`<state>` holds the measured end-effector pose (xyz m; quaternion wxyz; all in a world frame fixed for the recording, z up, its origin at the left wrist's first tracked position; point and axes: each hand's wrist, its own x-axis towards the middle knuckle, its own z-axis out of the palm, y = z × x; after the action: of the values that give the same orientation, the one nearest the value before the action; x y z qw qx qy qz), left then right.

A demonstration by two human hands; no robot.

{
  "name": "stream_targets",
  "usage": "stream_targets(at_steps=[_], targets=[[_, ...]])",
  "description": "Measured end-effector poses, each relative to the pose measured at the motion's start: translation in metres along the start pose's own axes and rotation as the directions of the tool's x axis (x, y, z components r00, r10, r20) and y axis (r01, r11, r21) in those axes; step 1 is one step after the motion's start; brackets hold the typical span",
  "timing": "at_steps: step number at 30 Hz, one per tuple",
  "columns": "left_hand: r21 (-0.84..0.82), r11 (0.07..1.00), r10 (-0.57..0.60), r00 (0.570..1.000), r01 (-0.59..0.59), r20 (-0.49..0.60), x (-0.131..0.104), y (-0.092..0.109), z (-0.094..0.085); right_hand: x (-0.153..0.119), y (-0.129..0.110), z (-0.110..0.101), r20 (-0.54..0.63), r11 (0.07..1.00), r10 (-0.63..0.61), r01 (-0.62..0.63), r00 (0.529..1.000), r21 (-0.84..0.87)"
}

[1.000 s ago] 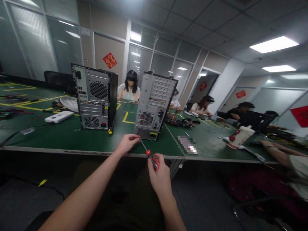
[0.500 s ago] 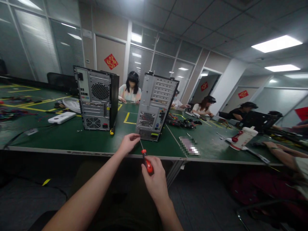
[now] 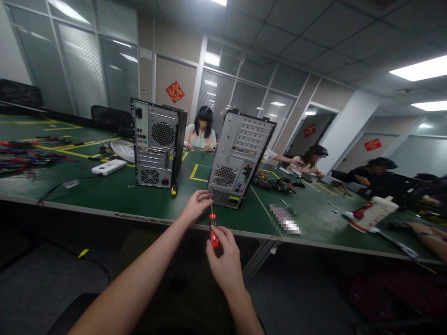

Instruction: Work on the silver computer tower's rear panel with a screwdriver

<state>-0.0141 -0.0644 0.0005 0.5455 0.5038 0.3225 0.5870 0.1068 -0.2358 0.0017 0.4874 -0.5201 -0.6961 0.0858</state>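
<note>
Upright on the green table [image 3: 167,204] stands a silver computer case [image 3: 240,153], its rear panel facing me. My right hand [image 3: 225,256] grips the red and black handle of a screwdriver [image 3: 213,230], whose shaft points up toward the lower left corner of that panel. Close to the screwdriver's tip, my left hand [image 3: 197,207] has its thumb and fingers pinched together at the same corner. Whatever lies between those fingertips is too small to make out. A second, black-sided computer case [image 3: 157,144] stands to the left, with a yellow-ended tool [image 3: 173,190] beside its base.
On the left are a white device [image 3: 109,167], a white round part [image 3: 124,150] and tangled cables [image 3: 28,158]. Black cables [image 3: 279,183], a blurred flat item [image 3: 285,218] and a white bottle [image 3: 373,214] are to the right. Several people sit around the table.
The view has turned a little to the left, so the cases and table items appear farther right. Both hands stay at the silver case's corner, and the screwdriver now looks more upright.
</note>
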Motion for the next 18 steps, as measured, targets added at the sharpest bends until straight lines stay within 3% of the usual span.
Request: stream_targets(at_steps=[4, 12, 18], targets=[[-0.025, 1.000, 0.014, 1.000, -0.014, 0.020, 0.002, -0.003, 0.000, 0.003, 0.006, 0.003, 0.007, 0.998, 0.037, -0.038, 0.999, 0.042], [-0.037, 0.999, 0.035, 0.998, -0.033, 0.055, 0.000, -0.001, 0.003, 0.010, 0.025, 0.015, 0.012, 0.959, 0.268, -0.268, 0.963, 0.091], [-0.045, 0.998, 0.039, 0.997, -0.036, 0.073, -0.004, 0.002, 0.004, 0.010, 0.031, 0.019, -0.047, 0.965, 0.253, -0.249, 0.966, 0.087]])
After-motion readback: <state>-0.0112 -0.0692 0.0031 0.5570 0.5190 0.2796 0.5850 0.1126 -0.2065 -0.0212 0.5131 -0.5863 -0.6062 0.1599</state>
